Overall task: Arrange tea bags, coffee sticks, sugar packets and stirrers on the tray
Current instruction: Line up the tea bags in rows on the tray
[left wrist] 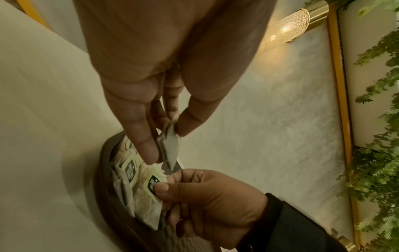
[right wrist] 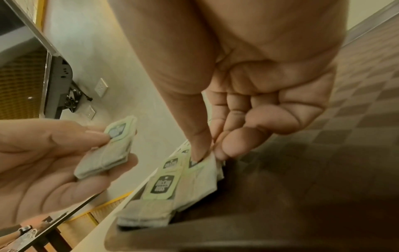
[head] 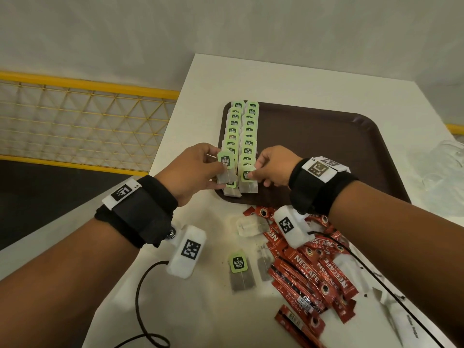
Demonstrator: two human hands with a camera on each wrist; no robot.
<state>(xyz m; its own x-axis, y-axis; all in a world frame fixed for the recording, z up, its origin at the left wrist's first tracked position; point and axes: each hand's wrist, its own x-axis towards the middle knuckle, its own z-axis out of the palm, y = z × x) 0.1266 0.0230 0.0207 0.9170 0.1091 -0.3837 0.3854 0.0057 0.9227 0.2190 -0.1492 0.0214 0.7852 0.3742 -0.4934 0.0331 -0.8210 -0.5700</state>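
Note:
A brown tray [head: 326, 146] lies on the white table, with two columns of green-tagged tea bags [head: 247, 126] along its left side. My left hand [head: 213, 163] hovers over the near end of the left column and pinches a small stack of tea bags [head: 224, 168], thumb on the top tag [right wrist: 117, 131]. My right hand [head: 254, 172] pinches the nearest tea bag [head: 247, 179] of the right column between thumb and forefinger [right wrist: 200, 153]; that bag rests on the tray [right wrist: 280, 196]. The left wrist view shows the held bags [left wrist: 170, 146] edge-on above the tray rim [left wrist: 101, 179].
Loose tea bags [head: 241, 272] lie on the table before the tray, beside a heap of red coffee sticks [head: 313, 272]. White paper packets [head: 399, 320] lie at the near right. Clear glassware [head: 447, 159] stands right of the tray. The table's left edge borders a yellow railing [head: 88, 116].

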